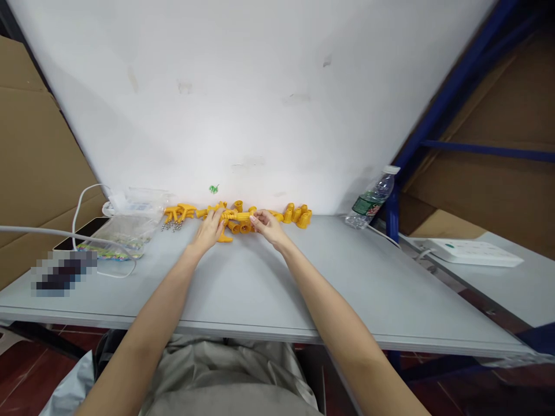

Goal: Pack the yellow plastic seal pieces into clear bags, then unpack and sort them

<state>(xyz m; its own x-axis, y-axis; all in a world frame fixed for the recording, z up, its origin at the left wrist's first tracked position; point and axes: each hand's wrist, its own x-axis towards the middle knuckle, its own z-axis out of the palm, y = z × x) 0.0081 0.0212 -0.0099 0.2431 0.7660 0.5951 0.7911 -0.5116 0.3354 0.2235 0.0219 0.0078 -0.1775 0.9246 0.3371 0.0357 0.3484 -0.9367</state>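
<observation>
Both my hands are at a row of yellow plastic parts by the back of the table. A yellow ribbed part (241, 216) spans the gap between them, one end at each hand. My left hand (208, 230) has its fingers closed around the left end. With thumb and fingertips, my right hand (267, 226) pinches the right end. Just below lies a yellow trigger-shaped piece (225, 237). Yellow cup-shaped parts (298, 215) stand to the right of my right hand. Left of my left hand are yellow branched pieces (181, 211) and small metal screws (172, 226).
A plastic bottle (372, 199) leans at the back right. Clear bags (124, 234), a white cable (78, 232) and a dark phone (80, 234) lie at the left. A white power strip (472, 253) rests on the right. The white back panel (260, 104) rises behind the parts.
</observation>
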